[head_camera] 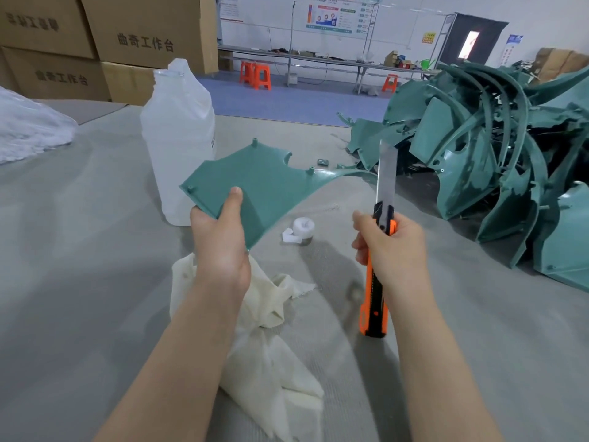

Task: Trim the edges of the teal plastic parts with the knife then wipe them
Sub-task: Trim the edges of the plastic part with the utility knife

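From the head view, the left hand (220, 237) pinches the teal part (255, 183) by its near corner above the table (95, 250); thin, light, probably springy, so grip close to the cut; the right hand (392, 247) is closed round the knife (381, 237), blade up.

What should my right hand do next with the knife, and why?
Probably lower the blade onto the right edge of the teal part. The left hand grips the part raised off the table, while the right hand grips the knife upright, blade extended and apart from the part.
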### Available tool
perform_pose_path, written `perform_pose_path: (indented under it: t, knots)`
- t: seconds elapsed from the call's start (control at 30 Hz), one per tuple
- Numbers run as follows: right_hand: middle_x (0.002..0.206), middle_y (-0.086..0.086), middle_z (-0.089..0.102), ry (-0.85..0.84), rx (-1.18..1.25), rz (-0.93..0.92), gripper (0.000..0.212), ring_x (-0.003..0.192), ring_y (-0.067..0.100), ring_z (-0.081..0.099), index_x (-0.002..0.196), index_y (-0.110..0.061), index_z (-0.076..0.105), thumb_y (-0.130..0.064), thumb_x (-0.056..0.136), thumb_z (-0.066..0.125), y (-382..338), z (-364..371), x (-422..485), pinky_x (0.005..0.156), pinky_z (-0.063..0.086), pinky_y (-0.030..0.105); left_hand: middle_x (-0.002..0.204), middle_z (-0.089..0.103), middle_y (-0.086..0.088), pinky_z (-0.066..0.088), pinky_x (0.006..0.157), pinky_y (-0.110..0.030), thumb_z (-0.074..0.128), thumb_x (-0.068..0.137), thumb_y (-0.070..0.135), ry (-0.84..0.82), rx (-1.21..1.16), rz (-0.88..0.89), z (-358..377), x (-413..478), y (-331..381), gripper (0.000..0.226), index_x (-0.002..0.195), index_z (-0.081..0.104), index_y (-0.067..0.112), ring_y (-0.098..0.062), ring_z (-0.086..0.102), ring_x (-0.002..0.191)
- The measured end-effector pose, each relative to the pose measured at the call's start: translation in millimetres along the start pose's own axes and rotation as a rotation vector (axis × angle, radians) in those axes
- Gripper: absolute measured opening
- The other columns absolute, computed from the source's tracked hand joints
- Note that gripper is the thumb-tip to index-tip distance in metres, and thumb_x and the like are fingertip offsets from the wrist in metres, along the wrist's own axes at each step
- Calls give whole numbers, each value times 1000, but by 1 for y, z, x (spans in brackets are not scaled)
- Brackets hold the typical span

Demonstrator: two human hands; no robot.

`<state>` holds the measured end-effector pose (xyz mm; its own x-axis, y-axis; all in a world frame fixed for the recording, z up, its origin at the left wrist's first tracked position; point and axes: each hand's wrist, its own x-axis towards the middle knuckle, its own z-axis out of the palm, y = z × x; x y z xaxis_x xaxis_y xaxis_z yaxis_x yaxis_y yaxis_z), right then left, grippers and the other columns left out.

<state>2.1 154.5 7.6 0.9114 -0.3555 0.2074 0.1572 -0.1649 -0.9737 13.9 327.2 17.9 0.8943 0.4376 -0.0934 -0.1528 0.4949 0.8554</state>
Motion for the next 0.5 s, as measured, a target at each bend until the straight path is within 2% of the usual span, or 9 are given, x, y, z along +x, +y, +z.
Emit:
perform_pose_path:
  t: [0.1, 0.13, 0.2, 0.27, 0.33, 0.4, 0.5]
  knots:
    - [62, -4, 57, -31, -95, -27, 12, 44, 6, 52, 80, -19, 55, -9, 85, 60, 3, -1, 2, 56, 47, 28, 93, 70, 11, 54, 62, -22, 59, 93, 21, 11, -72, -65, -1, 0, 0, 11, 105, 59, 22, -2, 69, 74]
    - [67, -4, 56, -50, -108, -52, 16, 47, 6, 52, 86, -23, 54, -8, 85, 59, 3, 0, 1, 57, 46, 28, 84, 71, 13, 52, 55, -19, 60, 93, 20, 8, -99, -89, -1, 0, 0, 6, 99, 59, 23, 0, 68, 67]
    - [68, -7, 53, -107, -109, -121, 15, 51, 9, 51, 92, -27, 53, -18, 86, 63, 3, 4, -2, 54, 46, 23, 76, 70, 13, 51, 49, -17, 60, 93, 19, 2, -138, -130, 0, -2, 1, 4, 94, 60, 23, 0, 68, 61]
    - [62, -8, 50, -152, -83, -184, 17, 49, 12, 49, 86, -27, 52, -41, 88, 62, 1, 10, -9, 48, 43, 20, 80, 70, 9, 50, 49, -17, 60, 93, 18, -6, -157, -163, 1, -4, 0, 3, 93, 61, 21, -3, 67, 62]
    - [56, -8, 49, -179, -19, -198, 32, 45, 12, 45, 73, -27, 49, -55, 89, 50, 0, 17, -14, 45, 41, 23, 83, 70, 5, 50, 49, -17, 60, 93, 17, -17, -183, -200, 2, -5, -1, 3, 95, 62, 19, -4, 67, 62]
    - [52, -8, 46, -194, -9, -229, 42, 43, 12, 43, 65, -22, 44, -56, 90, 41, -1, 22, -17, 43, 40, 27, 86, 69, 1, 49, 48, -17, 61, 92, 14, -18, -226, -257, 3, -5, -2, 4, 96, 61, 15, -7, 66, 64]
    - [50, -7, 42, -160, -79, -304, 44, 41, 11, 42, 64, -17, 41, -51, 93, 40, 1, 23, -16, 45, 41, 34, 92, 68, -6, 50, 47, -17, 62, 90, 10, -48, -288, -363, 5, -7, -4, 11, 101, 62, 9, -15, 64, 72]
